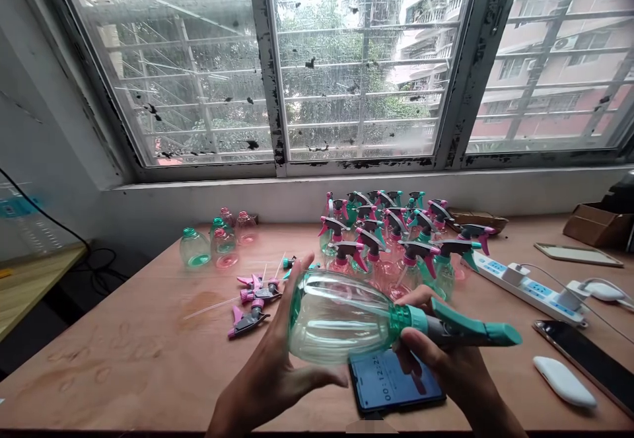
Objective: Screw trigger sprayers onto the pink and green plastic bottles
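Note:
A clear green spray bottle (341, 316) lies sideways in the air between my hands, its base to the left. My left hand (277, 359) cups the base end, thumb below and fingers behind it. At the neck, my right hand (436, 352) pinches the teal collar (416, 319) between thumb and fingers. The grey and teal trigger head (475, 329) sits on the neck and points right. Beneath the bottle lies a phone (391, 382) showing a running timer. Left of the bottle are several loose pink and grey trigger heads (250, 319) with thin tubes.
Several finished-looking spray bottles (376, 246) with heads stand in a cluster at the back. Headless bottles (195, 250) stand at the back left. On the right are a power strip (529, 286), a white mouse-shaped object (564, 382), a dark phone (589, 352) and a cardboard box (597, 223).

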`<move>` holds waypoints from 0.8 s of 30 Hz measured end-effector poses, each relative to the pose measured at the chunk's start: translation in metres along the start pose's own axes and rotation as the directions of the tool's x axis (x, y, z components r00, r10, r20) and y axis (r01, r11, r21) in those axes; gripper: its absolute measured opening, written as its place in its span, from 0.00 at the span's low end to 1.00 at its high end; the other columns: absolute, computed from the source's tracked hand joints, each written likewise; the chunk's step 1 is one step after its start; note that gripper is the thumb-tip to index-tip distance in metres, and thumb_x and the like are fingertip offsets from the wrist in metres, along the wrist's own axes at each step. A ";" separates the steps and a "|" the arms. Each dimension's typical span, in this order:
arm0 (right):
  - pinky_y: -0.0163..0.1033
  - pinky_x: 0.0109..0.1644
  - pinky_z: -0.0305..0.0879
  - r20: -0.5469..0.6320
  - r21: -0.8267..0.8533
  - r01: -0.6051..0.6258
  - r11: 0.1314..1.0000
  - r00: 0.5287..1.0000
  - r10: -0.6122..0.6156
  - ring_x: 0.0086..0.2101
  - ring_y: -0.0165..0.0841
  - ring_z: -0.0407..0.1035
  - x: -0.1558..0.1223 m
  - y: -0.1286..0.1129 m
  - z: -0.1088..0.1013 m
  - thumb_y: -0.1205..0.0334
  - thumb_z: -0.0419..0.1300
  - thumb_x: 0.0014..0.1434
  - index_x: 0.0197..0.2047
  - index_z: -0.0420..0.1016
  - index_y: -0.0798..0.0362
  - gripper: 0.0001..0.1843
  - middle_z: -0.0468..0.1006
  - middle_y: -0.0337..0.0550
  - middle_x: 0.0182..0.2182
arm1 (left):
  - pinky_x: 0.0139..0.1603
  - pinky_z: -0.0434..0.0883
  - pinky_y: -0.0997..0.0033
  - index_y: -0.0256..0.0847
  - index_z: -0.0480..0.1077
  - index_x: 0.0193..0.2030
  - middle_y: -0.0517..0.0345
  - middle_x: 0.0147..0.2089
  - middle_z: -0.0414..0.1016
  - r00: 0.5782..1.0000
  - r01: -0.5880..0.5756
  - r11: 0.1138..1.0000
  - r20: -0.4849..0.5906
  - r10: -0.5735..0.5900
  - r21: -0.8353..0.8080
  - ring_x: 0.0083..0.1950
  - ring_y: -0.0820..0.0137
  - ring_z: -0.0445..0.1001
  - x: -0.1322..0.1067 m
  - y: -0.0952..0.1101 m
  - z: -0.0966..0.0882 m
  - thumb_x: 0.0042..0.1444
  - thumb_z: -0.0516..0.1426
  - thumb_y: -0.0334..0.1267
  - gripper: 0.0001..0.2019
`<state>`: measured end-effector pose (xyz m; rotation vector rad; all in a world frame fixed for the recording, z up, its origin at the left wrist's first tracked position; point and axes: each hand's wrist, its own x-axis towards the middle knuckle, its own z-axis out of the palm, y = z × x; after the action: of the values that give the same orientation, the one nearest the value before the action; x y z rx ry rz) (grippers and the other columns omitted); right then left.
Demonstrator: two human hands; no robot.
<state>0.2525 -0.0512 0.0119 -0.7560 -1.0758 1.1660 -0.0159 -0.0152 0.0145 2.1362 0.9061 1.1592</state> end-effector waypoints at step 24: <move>0.28 0.18 0.55 0.016 0.071 -0.020 0.997 1.000 0.019 0.14 0.29 0.71 0.003 0.003 -0.001 0.36 0.83 0.60 0.44 0.73 0.47 0.31 0.87 0.37 0.21 | 0.85 0.57 0.25 0.70 0.36 0.90 0.49 0.93 0.45 1.000 -0.011 1.000 -0.017 0.011 -0.005 0.91 0.34 0.47 0.000 0.000 0.001 0.62 0.77 0.56 0.64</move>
<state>0.2522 -0.0479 0.0099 -0.7039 -1.0359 1.2221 -0.0144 -0.0156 0.0141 2.1329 0.8988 1.1858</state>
